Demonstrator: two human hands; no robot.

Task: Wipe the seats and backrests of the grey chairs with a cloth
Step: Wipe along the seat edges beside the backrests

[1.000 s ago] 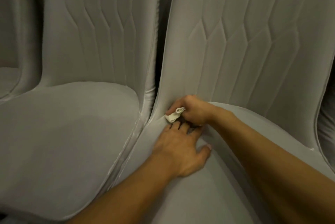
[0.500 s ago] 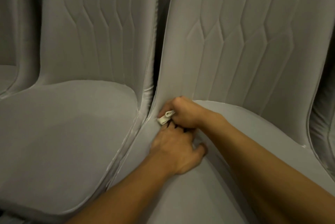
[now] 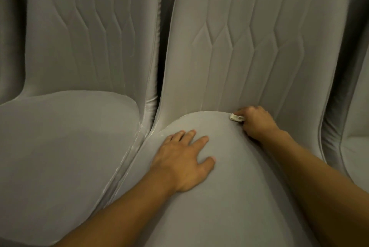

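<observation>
Head view: your left hand [image 3: 184, 160] lies flat and open on the seat [image 3: 229, 196] of the near chair, fingers spread, holding nothing. At two o'clock from it, your right hand [image 3: 256, 124] is fisted around the cloth [image 3: 236, 117], pressed into the crease where seat meets backrest [image 3: 249, 47].

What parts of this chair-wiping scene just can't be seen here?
- Cloth: mostly balled inside the right hand, head view.
- Backrest top: cut off by the upper edge.
- Seat front: cut off below.
- Crease under the right hand: covered.
</observation>
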